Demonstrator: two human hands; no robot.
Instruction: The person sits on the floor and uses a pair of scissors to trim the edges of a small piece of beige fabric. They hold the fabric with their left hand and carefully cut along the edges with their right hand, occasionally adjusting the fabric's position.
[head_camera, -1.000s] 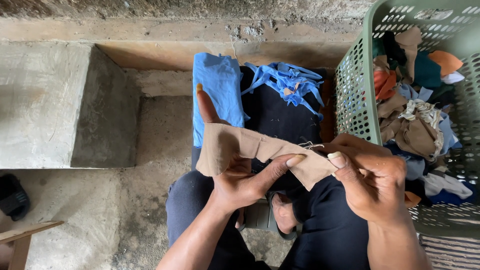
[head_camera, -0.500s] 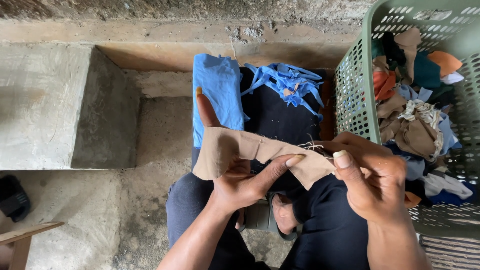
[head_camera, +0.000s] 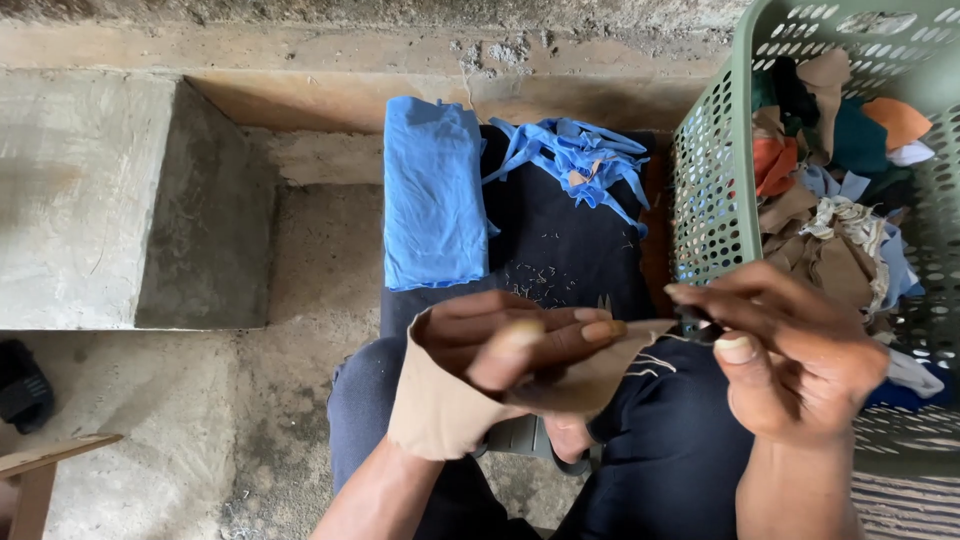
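Observation:
My left hand (head_camera: 510, 345) grips a tan fabric piece (head_camera: 440, 415), which is draped over my palm and wrist with my fingers curled across it. Loose pale threads (head_camera: 650, 362) hang from its right edge. My right hand (head_camera: 800, 365) is just right of that edge and pinches a small dark tool (head_camera: 692, 324) between thumb and fingers, its tip close to the threads. Both hands hover over my lap in dark trousers (head_camera: 660, 450).
Ahead lies a dark cloth (head_camera: 560, 250) bearing a folded blue cloth (head_camera: 432, 195) and a heap of blue scraps (head_camera: 578, 155). A green perforated basket (head_camera: 712, 190) full of mixed fabric scraps stands at the right. A concrete block (head_camera: 80, 200), a black sandal (head_camera: 20, 385) and a wooden piece (head_camera: 45, 465) are at the left.
My left hand has turned and curled its fingers over the tan fabric, the raised index finger now down. The fabric is bunched rather than stretched flat. My right hand stays at its right edge.

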